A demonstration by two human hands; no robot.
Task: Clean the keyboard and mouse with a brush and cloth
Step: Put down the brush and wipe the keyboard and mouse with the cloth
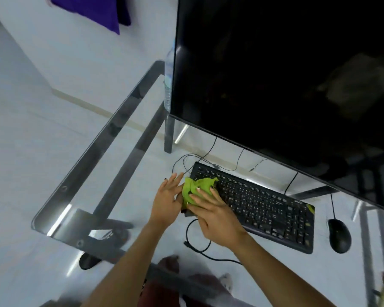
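A soft, light green cloth (196, 188) is pressed flat-fingered by the right hand (215, 214) onto the stiff keyboard (264, 209), steadied at nine o'clock by the open left hand (166, 199).

Monitor (286, 74) overhangs the back of the keyboard (259, 207), so little headroom there. Thin cables (193, 160) loop behind the kbd's left end; a thicker cable (200, 247) curls on the glass just in front. Mouse (339, 235) sits just right of kbd, narrow gap btwn. Bottle (168, 80) stands at monitor's left edge. Bare glass desk (93, 169) to the left.
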